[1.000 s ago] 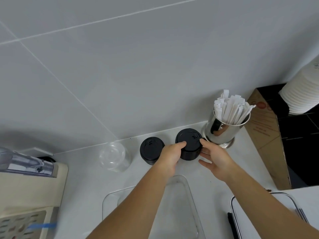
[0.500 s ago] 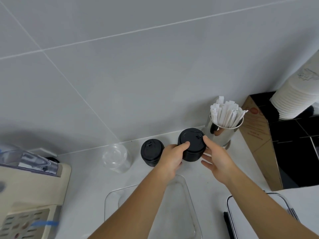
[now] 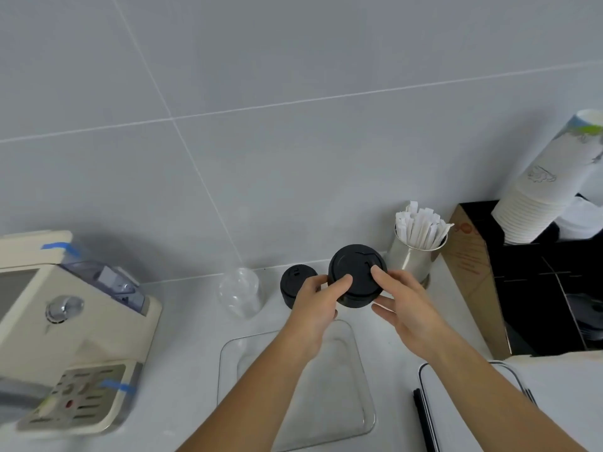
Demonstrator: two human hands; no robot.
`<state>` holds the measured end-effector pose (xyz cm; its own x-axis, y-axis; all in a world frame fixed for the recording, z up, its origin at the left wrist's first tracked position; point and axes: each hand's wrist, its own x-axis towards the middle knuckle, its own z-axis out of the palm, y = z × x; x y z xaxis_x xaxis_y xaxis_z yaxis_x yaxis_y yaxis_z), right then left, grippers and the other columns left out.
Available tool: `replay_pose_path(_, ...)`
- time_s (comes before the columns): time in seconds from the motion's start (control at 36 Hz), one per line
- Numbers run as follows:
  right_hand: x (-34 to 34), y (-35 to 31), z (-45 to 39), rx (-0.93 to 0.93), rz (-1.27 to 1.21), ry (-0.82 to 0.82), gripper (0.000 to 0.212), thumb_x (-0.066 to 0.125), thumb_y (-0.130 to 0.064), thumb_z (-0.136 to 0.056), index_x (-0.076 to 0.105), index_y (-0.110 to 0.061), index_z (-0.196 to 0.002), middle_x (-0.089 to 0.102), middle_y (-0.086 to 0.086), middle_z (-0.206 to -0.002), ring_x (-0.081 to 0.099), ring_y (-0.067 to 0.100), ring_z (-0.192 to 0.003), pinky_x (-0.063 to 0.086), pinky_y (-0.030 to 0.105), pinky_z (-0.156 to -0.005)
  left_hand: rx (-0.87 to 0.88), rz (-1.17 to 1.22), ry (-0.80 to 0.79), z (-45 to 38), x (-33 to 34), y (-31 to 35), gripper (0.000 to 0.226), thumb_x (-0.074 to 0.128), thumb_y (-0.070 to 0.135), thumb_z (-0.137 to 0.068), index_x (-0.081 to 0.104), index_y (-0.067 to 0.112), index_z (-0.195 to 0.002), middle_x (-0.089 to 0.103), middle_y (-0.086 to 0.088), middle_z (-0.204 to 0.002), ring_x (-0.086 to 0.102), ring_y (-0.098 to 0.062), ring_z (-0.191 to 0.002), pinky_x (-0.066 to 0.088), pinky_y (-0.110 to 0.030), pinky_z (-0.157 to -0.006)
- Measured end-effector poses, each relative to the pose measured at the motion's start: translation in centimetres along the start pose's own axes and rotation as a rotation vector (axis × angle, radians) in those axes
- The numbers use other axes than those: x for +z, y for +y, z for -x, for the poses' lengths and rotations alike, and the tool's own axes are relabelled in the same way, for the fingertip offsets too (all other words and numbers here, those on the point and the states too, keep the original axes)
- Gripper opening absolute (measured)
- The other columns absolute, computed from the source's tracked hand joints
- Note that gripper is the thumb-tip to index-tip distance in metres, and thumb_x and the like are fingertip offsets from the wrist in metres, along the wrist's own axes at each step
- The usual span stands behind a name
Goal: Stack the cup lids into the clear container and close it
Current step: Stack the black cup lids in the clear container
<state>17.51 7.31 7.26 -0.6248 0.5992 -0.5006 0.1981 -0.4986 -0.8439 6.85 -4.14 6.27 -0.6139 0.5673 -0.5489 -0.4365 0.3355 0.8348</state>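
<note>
Two stacks: black cup lids, round, each top lid with a raised sip tab.
Writing: brown box [image 3: 470, 256] at right carries print too blurred to read.
Larger lid stack [image 3: 354, 272]: centre frame, raised above the counter [image 3: 182, 321], pinched between both grips.
Left hand [image 3: 315, 308]: thumb on its top.
Right hand [image 3: 408, 305]: fingertip on top, other fingers spread.
Smaller lid stack [image 3: 293, 283]: on the counter, just left.
Clear container [image 3: 355, 386]: open, lower centre.

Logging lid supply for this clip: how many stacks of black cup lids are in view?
2. One stack of black lids is held between the left hand and right hand. A smaller-looking stack stands on the counter just left of it, partly hidden by the left hand.
</note>
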Motion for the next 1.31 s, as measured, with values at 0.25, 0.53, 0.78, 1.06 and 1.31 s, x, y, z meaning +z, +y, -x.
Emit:
replay_pose_path(0.25,1.5,0.0,4.8,-0.049,0.013,-0.075,0.039,0.071,-0.032,-0.085,0.059,-0.013,-0.117,0.070,0.007,-0.114,0.067,0.026,-0.104,0.047,0.046,-0.103,0.070,0.121,0.006,6.2,-1.6,-0.1,0.077,0.076,0.050,-0.068,0.048,0.028,-0.136,0.063,0.005,-0.126,0.062,-0.017,-0.114,0.045,-0.036,-0.101)
replay_pose_path(0.53,3.0,1.0,8.3,-0.084,0.032,-0.152,0.042,0.070,-0.035,-0.083,0.059,-0.017,-0.120,0.073,0.003,-0.110,0.070,0.024,-0.099,0.051,0.042,-0.095,0.132,0.204,0.006,10.3,-3.2,-1.4,0.064,0.077,0.051,-0.065,0.062,0.030,-0.123,0.070,0.003,-0.122,0.064,-0.016,-0.113,0.045,-0.033,-0.098)
replay_pose_path(0.78,3.9,2.3,10.3,-0.058,0.087,-0.197,0.036,0.067,-0.036,-0.086,0.059,-0.022,-0.117,0.073,0.002,-0.109,0.070,0.023,-0.102,0.050,0.044,-0.098,0.161,0.379,0.019,11.9,-4.5,-3.2,0.069,0.080,0.029,-0.068,0.057,0.017,-0.132,0.073,-0.004,-0.117,0.070,-0.020,-0.107,0.051,-0.035,-0.099)
replay_pose_path(1.06,3.8,3.6,11.1,-0.209,0.373,-0.161,0.046,0.072,-0.042,-0.082,0.054,-0.032,-0.124,0.062,-0.008,-0.126,0.060,0.011,-0.115,0.046,0.036,-0.100,0.168,0.400,0.147,13.0,-5.6,-4.5,0.081,0.086,0.026,-0.062,0.051,0.018,-0.134,0.071,-0.008,-0.119,0.071,-0.021,-0.104,0.053,-0.029,-0.087)
replay_pose_path(1.31,3.2,5.9,12.4,-0.807,0.888,-0.171,0.045,0.068,-0.019,-0.089,0.058,-0.032,-0.130,0.049,-0.031,-0.130,0.046,-0.013,-0.122,0.037,0.008,-0.102,0.158,0.311,0.316,13.3,-6.1,-5.1,0.108,0.088,0.042,-0.039,0.045,0.020,-0.137,0.064,-0.002,-0.121,0.066,-0.024,-0.109,0.050,-0.045,-0.102)
